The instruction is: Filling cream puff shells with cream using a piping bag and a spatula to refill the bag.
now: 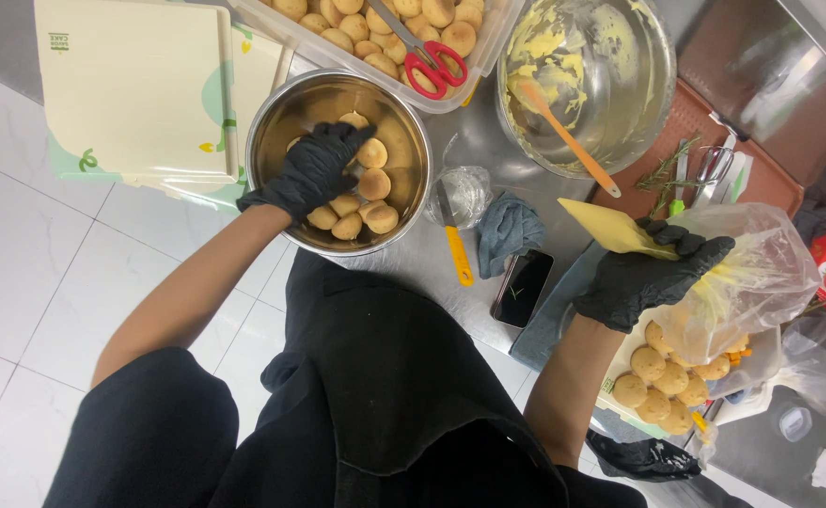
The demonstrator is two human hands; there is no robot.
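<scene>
My left hand (pixel 314 169), in a black glove, reaches down into a steel bowl (pixel 272 113) of small golden puff pastries (pixel 375 183), fingers closing around one of them. My right hand (pixel 643 277), also black-gloved, grips a clear piping bag (pixel 747 277) filled with yellow cream, its yellow tip end (pixel 610 229) pointing left. Below that hand lies a tray (pixel 620 400) with several filled puffs (pixel 657 381).
A large steel mixing bowl (pixel 638 103) with cream residue and an orange spatula (pixel 563 132) stands at the top. A clear tub of puffs (pixel 474 56) holds red-handled scissors (pixel 432 61). Flat cake boxes (pixel 135 89), a dark phone (pixel 521 287), a grey cloth (pixel 510 229) and a yellow-handled knife (pixel 455 249) lie around.
</scene>
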